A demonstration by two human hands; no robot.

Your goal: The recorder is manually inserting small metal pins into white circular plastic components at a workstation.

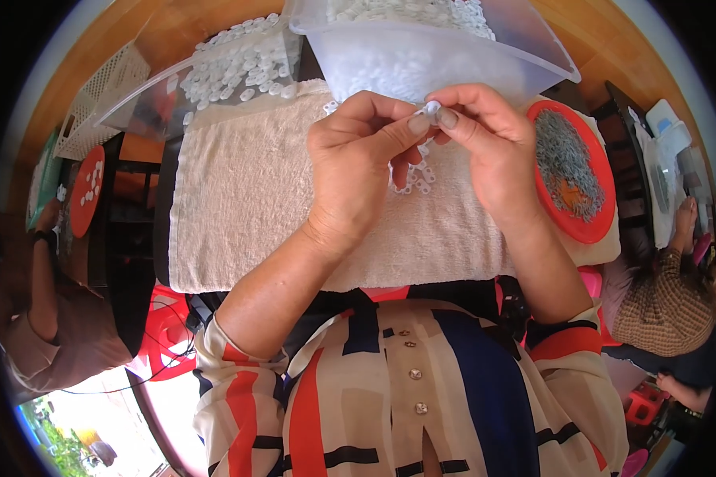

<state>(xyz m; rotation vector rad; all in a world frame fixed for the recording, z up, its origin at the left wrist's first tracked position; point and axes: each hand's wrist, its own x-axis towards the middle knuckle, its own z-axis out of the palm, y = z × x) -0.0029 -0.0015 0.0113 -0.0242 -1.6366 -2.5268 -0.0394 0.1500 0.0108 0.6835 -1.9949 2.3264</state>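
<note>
My left hand (358,155) and my right hand (492,147) meet above the far part of a beige towel (254,199). Thumbs and fingertips of both pinch one small white plastic piece (432,108). Fingers cover most of it, so its full shape is hidden. On the towel beneath lies a loose group of small white pieces with holes (418,181), partly behind my hands. Close to my right wrist is a red oval tray (610,208) holding a heap of thin grey metal bits (565,151) that look like small screws or pins.
A translucent bin (445,49) of white pieces stands behind my hands. Left of it is a clear tray (147,97) with white oval parts (239,63). A white perforated basket (103,95) sits far left. Other people (71,318) sit at both sides, near a red plate (86,208).
</note>
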